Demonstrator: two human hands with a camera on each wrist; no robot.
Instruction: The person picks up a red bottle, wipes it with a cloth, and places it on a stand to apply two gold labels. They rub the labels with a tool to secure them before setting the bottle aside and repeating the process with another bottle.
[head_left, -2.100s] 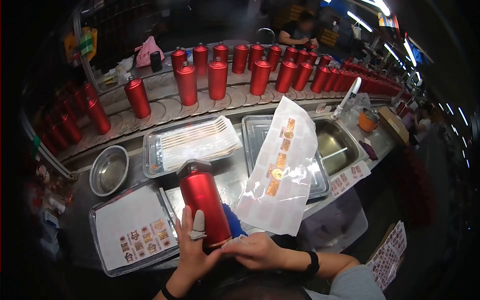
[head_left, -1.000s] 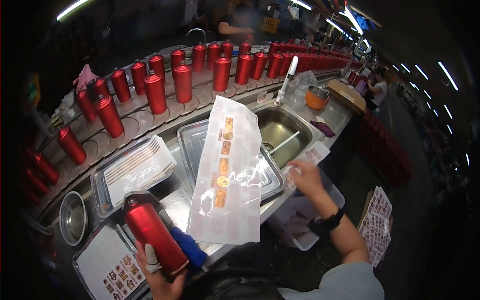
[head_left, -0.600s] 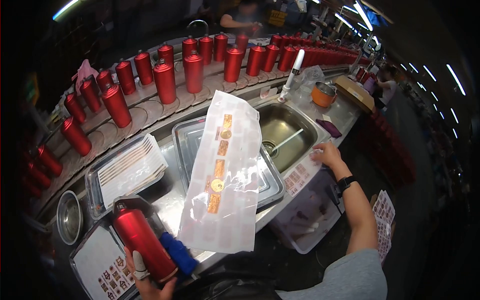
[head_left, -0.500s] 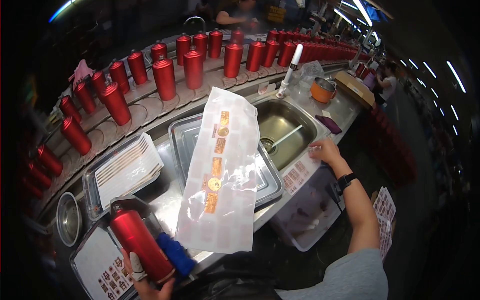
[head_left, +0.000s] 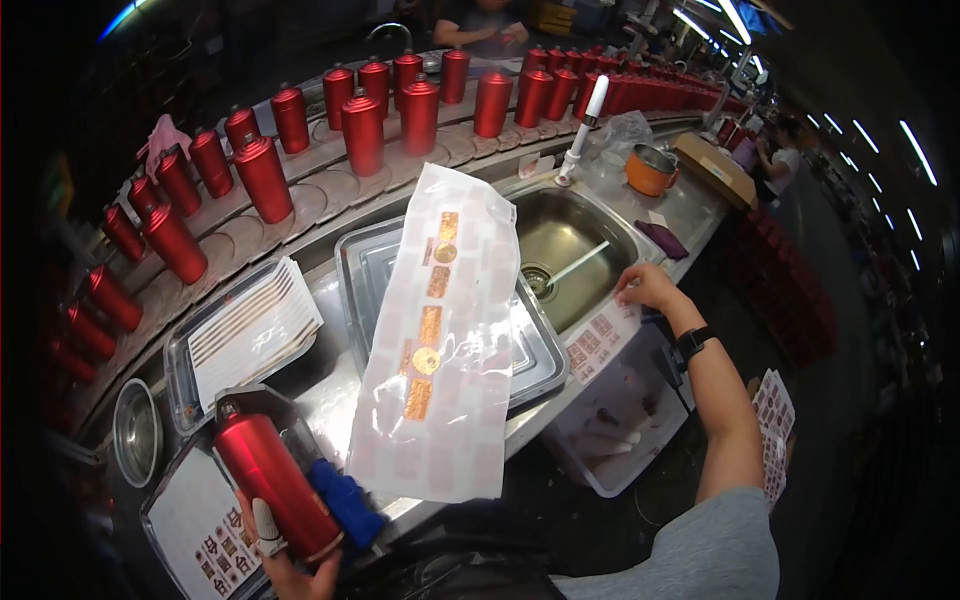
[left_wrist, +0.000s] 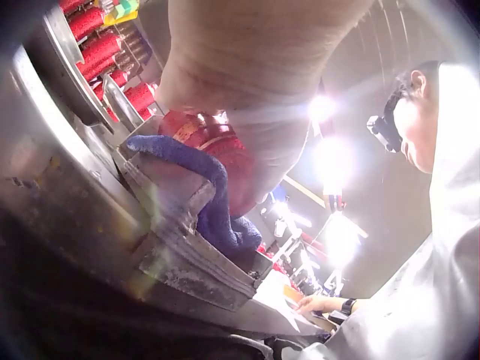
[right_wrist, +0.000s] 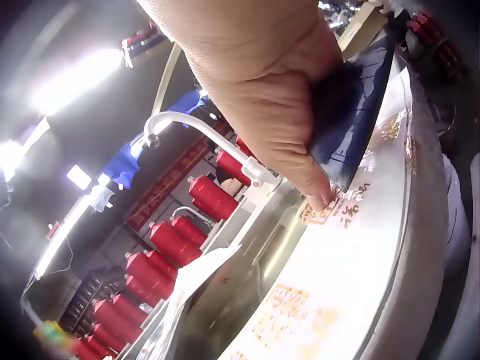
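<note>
My left hand (head_left: pixel 285 565) grips the lower end of a red bottle (head_left: pixel 270 470), which lies tilted in a metal cradle (head_left: pixel 300 435). A white cover wraps one of its fingers. A blue cloth (head_left: pixel 345 505) lies against the bottle's right side; in the left wrist view this cloth (left_wrist: pixel 214 180) hangs over the cradle's edge. My right hand (head_left: pixel 650 287) is bent over the far end of a sticker sheet (head_left: pixel 600 345) on the sink's front ledge. Its fingertips pinch at a sticker (right_wrist: pixel 319 214) there, partly hidden by the hand in the right wrist view.
A long clear film with gold labels (head_left: pixel 430 340) lies over a lidded tray (head_left: pixel 545 365). The sink (head_left: pixel 565 240) and white tap (head_left: pixel 582 130) stand behind. Trays of strips (head_left: pixel 250 330) and labels (head_left: pixel 190 515) are left. Red bottles (head_left: pixel 365 135) line the conveyor; a plastic bin (head_left: pixel 620 440) sits below.
My right hand has left the bottle's base and moved right to the sticker sheet by the sink. My left hand has stayed on the bottle. The head view has turned right.
</note>
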